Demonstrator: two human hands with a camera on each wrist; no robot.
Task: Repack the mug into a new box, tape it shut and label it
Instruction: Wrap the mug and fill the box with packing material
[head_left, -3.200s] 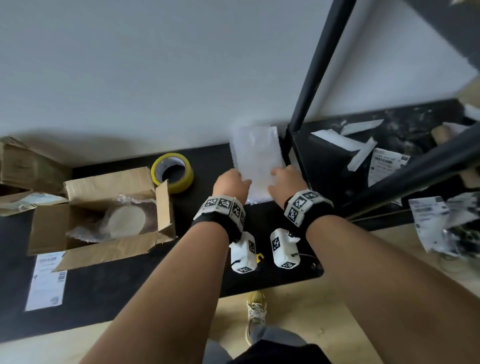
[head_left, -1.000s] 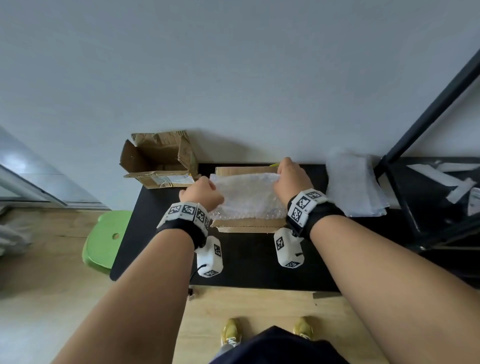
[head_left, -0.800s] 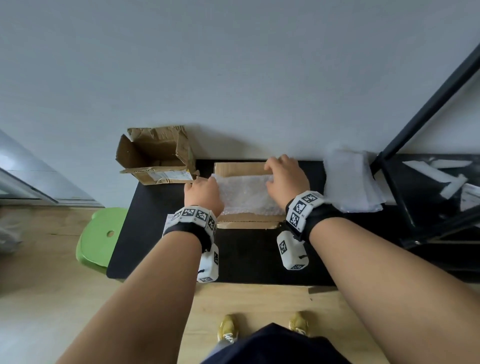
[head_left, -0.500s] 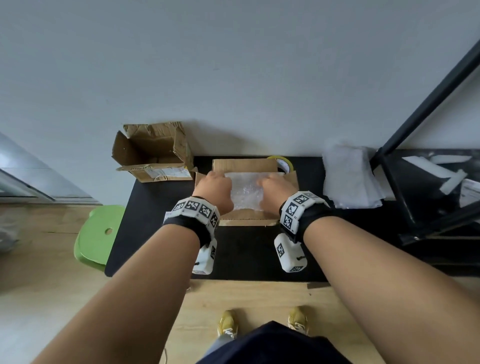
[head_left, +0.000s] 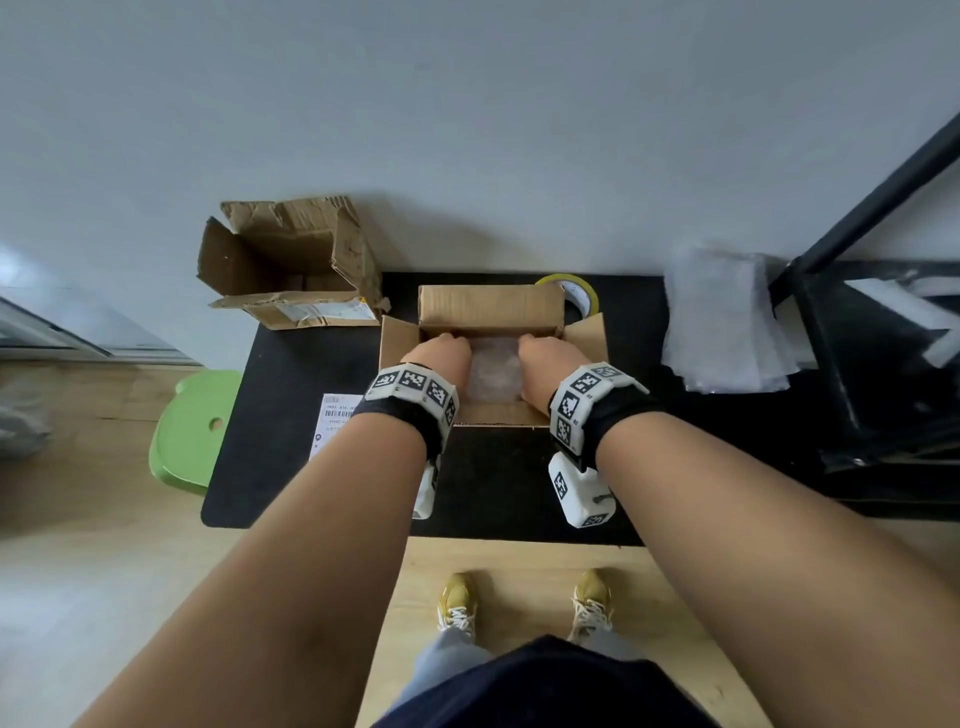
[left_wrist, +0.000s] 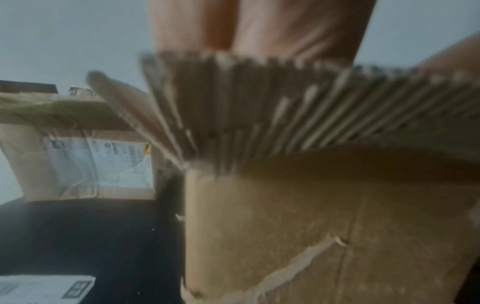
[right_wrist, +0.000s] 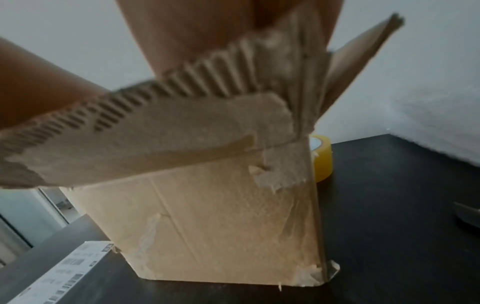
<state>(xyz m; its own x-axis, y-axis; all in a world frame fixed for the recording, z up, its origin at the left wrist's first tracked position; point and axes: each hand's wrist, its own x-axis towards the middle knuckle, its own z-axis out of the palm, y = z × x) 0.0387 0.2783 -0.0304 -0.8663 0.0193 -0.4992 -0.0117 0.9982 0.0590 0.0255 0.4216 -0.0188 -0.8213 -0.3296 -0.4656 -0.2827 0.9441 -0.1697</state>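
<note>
The new cardboard box (head_left: 491, 307) stands open on the black table (head_left: 493, 483), all flaps up. Inside it lies a sheet of bubble wrap (head_left: 494, 370); the mug beneath is hidden. My left hand (head_left: 440, 354) reaches into the left side of the box and my right hand (head_left: 546, 358) into the right side, both pushing down on the wrap. Their fingertips are hidden below the rim. In the left wrist view only the box wall (left_wrist: 285, 226) and finger bases (left_wrist: 259, 24) show. The right wrist view gives the box front (right_wrist: 207, 216) and hand (right_wrist: 207, 30).
A yellow tape roll (head_left: 571, 291) sits behind the box's right corner. The torn old box (head_left: 291, 265) stands at the back left. A shipping label (head_left: 335, 422) lies left of the box. Spare bubble wrap sheets (head_left: 727, 322) lie right, by a black rack (head_left: 841, 364). Green stool (head_left: 192, 426) at left.
Both hands carried the bubble wrap sheet from the right stack to the box, laid it over the opening, then moved together and pushed it down inside.
</note>
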